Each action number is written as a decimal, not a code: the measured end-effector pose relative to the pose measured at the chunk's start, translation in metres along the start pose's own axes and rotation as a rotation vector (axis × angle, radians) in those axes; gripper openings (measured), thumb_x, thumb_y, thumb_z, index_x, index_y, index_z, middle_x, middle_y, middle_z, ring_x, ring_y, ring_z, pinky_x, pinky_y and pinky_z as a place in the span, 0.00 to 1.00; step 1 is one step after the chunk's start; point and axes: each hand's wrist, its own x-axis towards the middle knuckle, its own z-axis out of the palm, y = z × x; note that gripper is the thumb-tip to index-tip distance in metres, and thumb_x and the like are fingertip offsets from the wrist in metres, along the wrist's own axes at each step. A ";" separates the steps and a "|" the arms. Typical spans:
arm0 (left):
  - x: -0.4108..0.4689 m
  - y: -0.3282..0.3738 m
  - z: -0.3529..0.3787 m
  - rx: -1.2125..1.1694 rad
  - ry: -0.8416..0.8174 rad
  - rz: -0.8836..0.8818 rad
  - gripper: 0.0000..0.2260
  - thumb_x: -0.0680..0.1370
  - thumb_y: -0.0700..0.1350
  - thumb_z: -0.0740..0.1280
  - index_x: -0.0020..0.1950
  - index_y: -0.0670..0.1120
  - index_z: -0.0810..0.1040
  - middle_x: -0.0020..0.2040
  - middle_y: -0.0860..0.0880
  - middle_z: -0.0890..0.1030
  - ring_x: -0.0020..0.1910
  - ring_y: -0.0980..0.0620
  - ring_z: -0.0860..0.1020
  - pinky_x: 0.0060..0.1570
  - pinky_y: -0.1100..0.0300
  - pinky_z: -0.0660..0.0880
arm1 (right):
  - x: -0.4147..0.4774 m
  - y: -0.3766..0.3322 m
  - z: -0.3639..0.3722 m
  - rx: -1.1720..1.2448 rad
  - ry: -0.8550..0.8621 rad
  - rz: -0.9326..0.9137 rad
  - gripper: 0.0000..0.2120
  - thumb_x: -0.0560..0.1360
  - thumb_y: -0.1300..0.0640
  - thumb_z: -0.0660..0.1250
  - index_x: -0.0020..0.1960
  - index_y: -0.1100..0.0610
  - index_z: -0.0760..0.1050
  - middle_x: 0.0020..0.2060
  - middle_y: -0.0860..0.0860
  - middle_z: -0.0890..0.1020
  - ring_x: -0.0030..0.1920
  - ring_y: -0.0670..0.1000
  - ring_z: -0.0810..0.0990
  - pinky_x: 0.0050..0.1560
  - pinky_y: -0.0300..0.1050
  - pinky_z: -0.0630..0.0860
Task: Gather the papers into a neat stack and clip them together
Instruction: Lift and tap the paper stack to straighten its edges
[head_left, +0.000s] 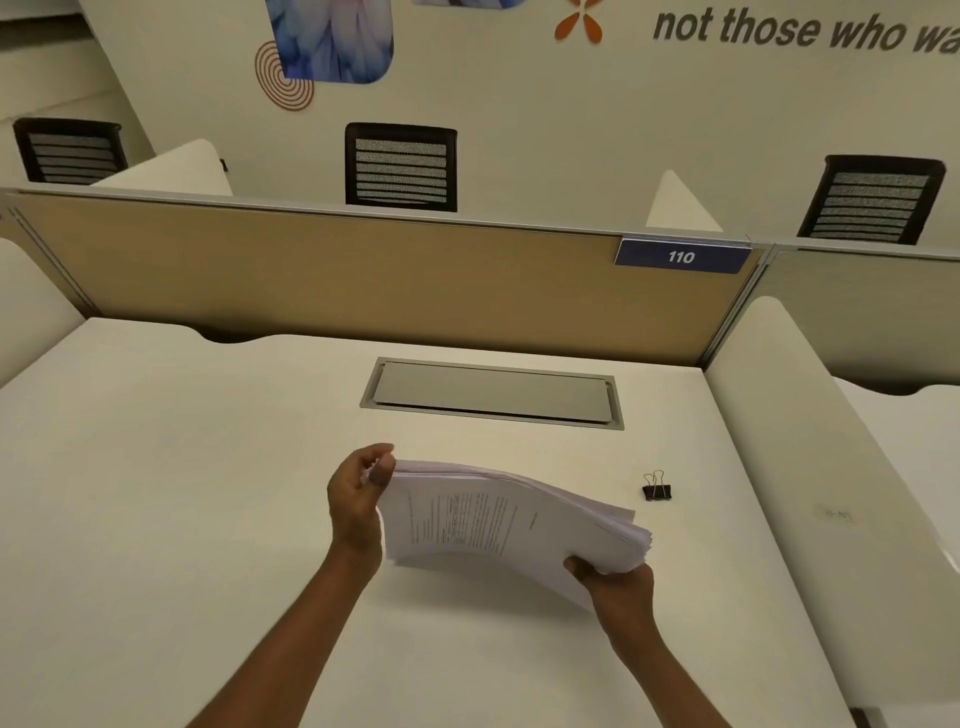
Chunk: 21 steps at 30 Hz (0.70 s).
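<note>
A stack of printed white papers (498, 519) is held above the desk, bowed upward in the middle, its sheets slightly fanned at the right edge. My left hand (358, 499) pinches the stack's far left corner between thumb and fingers. My right hand (615, 584) grips the near right corner from below, thumb on top. A black binder clip (656, 488) with its wire handles up lies on the desk, to the right of the stack and apart from it.
The white desk (182, 493) has a grey cable hatch (493, 392) behind the papers. A tan partition (363, 280) with a blue "110" tag closes the back. White side dividers stand left and right (810, 441). Black chairs stand beyond.
</note>
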 end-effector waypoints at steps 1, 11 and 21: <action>-0.002 0.004 0.006 -0.005 0.044 -0.012 0.27 0.60 0.63 0.70 0.50 0.46 0.75 0.44 0.49 0.76 0.40 0.52 0.75 0.37 0.67 0.74 | 0.000 0.000 -0.001 -0.001 -0.007 -0.003 0.21 0.64 0.72 0.77 0.39 0.46 0.76 0.37 0.48 0.82 0.41 0.49 0.81 0.44 0.46 0.79; 0.000 0.011 0.036 0.263 0.259 -0.099 0.22 0.70 0.50 0.76 0.54 0.47 0.66 0.47 0.46 0.73 0.43 0.48 0.74 0.36 0.60 0.71 | 0.004 0.002 -0.005 0.016 -0.068 -0.006 0.22 0.64 0.73 0.76 0.41 0.47 0.76 0.35 0.44 0.84 0.42 0.47 0.81 0.34 0.31 0.79; 0.004 0.006 0.033 0.259 0.199 -0.031 0.17 0.74 0.46 0.71 0.54 0.46 0.64 0.44 0.46 0.72 0.43 0.45 0.74 0.37 0.59 0.71 | 0.008 0.008 -0.004 0.012 -0.060 0.029 0.19 0.64 0.71 0.76 0.41 0.49 0.78 0.40 0.50 0.84 0.45 0.50 0.82 0.36 0.34 0.80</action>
